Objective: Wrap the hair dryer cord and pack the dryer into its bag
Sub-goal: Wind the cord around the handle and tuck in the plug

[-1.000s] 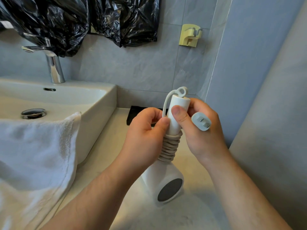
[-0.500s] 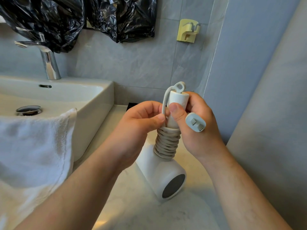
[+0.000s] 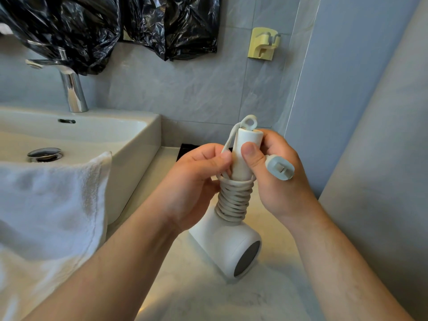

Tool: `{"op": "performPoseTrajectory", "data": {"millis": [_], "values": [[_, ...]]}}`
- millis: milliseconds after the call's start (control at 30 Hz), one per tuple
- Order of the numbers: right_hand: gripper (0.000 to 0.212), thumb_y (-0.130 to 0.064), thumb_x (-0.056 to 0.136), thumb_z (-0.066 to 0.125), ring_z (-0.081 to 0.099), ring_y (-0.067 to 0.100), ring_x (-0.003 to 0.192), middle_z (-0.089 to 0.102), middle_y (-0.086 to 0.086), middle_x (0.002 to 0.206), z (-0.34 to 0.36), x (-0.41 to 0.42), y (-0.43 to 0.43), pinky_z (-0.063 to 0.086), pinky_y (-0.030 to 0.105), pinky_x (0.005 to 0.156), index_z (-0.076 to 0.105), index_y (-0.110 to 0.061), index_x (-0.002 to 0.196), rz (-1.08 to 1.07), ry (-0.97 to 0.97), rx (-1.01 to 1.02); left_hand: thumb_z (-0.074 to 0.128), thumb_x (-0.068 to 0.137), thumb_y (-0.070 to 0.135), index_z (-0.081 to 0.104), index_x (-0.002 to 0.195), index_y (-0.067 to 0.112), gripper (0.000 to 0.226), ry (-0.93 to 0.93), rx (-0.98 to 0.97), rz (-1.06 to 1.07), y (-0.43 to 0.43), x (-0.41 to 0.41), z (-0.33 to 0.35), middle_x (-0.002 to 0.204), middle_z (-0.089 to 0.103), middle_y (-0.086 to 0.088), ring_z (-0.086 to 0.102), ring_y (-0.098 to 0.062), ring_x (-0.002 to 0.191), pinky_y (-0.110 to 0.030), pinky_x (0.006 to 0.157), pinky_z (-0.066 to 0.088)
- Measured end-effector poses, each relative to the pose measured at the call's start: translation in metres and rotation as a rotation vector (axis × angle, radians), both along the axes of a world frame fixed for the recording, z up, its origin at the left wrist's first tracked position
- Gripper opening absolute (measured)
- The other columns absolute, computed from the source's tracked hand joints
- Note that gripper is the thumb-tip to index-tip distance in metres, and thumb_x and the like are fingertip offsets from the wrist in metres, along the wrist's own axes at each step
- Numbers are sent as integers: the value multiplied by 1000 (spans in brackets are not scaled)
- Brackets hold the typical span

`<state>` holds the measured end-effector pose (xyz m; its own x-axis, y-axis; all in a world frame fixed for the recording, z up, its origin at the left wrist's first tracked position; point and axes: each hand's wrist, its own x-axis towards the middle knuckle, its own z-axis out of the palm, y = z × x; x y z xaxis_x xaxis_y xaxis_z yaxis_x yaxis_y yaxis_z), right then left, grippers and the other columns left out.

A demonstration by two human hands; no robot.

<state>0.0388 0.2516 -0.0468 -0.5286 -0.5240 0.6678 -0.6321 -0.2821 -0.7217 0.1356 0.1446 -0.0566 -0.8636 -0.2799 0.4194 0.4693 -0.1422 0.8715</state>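
The white hair dryer (image 3: 228, 245) stands head down on the counter, handle up, its grey grille facing me. Its pale cord (image 3: 235, 198) is wound in several tight turns round the lower handle. My left hand (image 3: 194, 181) pinches the cord against the handle's left side, just above the coil. My right hand (image 3: 275, 179) grips the handle's top with thumb in front. The white plug (image 3: 281, 169) sticks out over that hand's knuckles. A dark flat thing (image 3: 185, 150), possibly the bag, lies behind my hands, mostly hidden.
A white basin (image 3: 129, 144) with a chrome tap (image 3: 71, 89) fills the left. A white towel (image 3: 51, 200) hangs over its front edge. Black plastic bags (image 3: 111, 26) hang on the tiled wall, a yellow hook (image 3: 262, 44) beside them. A wall rises close on the right.
The coil on the handle has shifted lower and looks tighter. The plug has dropped from beside the handle's top to over my right hand's knuckles. Both hands stay on the handle.
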Motion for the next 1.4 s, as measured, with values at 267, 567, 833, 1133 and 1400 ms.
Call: {"op": "performPoseTrajectory", "data": {"millis": [267,567,833,1133,1400], "values": [[22,-25,77,73,55,9,69,57,-8,80,1,-1,7,41,12,62,59,-29,93,-263,225,-136,71,68,10,53,68,17,19,72,-96,335,14,-6,-10,63,62,4,61,-8,56,-19,55,50],[24,-41,82,66,51,13,58,56,1,74,-3,8,7,39,15,49,49,-23,81,-256,380,-62,77,80,9,61,85,0,18,59,-192,666,17,-8,-12,63,62,11,57,3,55,-13,54,49],[29,-35,70,46,42,4,68,45,-12,79,0,7,19,39,22,62,40,-26,97,180,147,191,80,80,13,66,81,11,15,27,-239,767,16,-7,-11,70,64,9,56,3,60,-10,58,46],[55,-60,93,33,53,9,74,55,-7,82,-8,-1,3,44,20,66,51,-29,135,-250,613,41,82,72,16,69,80,12,16,40,-268,751,16,-7,-12,73,71,0,59,-2,63,-25,62,54],[47,-48,91,53,49,5,68,49,-13,81,-13,-3,-2,40,18,60,56,-27,133,-250,529,-27,65,79,16,66,82,3,13,94,-227,623,13,-6,-14,77,68,-16,59,-20,65,-27,60,52]]}}
